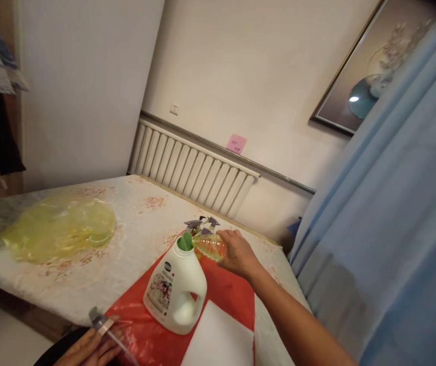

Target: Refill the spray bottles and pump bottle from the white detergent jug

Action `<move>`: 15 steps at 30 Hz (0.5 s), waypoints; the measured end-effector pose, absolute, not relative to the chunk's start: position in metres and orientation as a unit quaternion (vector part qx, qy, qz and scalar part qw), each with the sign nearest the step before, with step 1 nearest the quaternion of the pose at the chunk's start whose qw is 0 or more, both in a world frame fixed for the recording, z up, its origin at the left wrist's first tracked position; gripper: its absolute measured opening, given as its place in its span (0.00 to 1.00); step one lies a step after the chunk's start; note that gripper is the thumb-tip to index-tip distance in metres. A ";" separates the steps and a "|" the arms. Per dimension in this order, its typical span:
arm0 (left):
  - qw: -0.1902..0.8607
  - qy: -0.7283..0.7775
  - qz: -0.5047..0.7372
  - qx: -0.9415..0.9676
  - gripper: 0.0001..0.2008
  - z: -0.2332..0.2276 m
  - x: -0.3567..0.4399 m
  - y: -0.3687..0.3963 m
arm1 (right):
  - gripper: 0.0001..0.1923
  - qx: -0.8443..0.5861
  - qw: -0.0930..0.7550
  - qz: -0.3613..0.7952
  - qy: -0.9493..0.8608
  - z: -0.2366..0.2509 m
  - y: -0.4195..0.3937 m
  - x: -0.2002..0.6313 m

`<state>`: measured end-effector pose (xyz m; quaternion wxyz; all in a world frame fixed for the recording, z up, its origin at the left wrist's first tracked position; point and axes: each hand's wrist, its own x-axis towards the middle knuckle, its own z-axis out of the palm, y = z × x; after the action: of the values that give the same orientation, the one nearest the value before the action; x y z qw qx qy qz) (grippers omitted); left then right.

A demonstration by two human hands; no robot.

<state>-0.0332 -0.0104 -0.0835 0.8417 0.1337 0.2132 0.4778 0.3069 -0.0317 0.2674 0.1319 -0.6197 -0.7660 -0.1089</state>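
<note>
Right hand wraps clear ribbed plastic bottle, tilted so its neck reaches white plastic jug; left hand curled round grey plastic sprayer, presumably the bottle's top.

The jug is white w/ a green spout, the mat red, the cloth white w/ reddish flwrs, the bag see-thru yellow, the note pink & the curtain lt blue.

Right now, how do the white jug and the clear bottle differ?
The white jug is larger than the clear bottle. The jug stands upright on the red sheet; the bottle is tilted sideways in the right hand. The jug is opaque, the bottle see-through. Both narrow toward the mouth.
</note>
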 end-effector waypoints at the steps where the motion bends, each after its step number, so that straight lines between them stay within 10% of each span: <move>1: 0.842 0.214 0.477 0.131 0.20 -0.085 -0.033 -0.009 | 0.34 -0.619 0.120 -0.114 -0.767 0.270 -0.031 0.306; 15: 0.832 0.222 0.493 0.128 0.35 -0.077 -0.030 -0.015 | 0.33 -0.620 0.026 -0.159 -0.768 0.293 -0.031 0.295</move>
<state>-0.0303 -0.0151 -0.0770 0.8315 0.1285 0.2217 0.4928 0.2947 -0.0306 0.2926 0.0261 -0.6200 -0.7678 -0.1594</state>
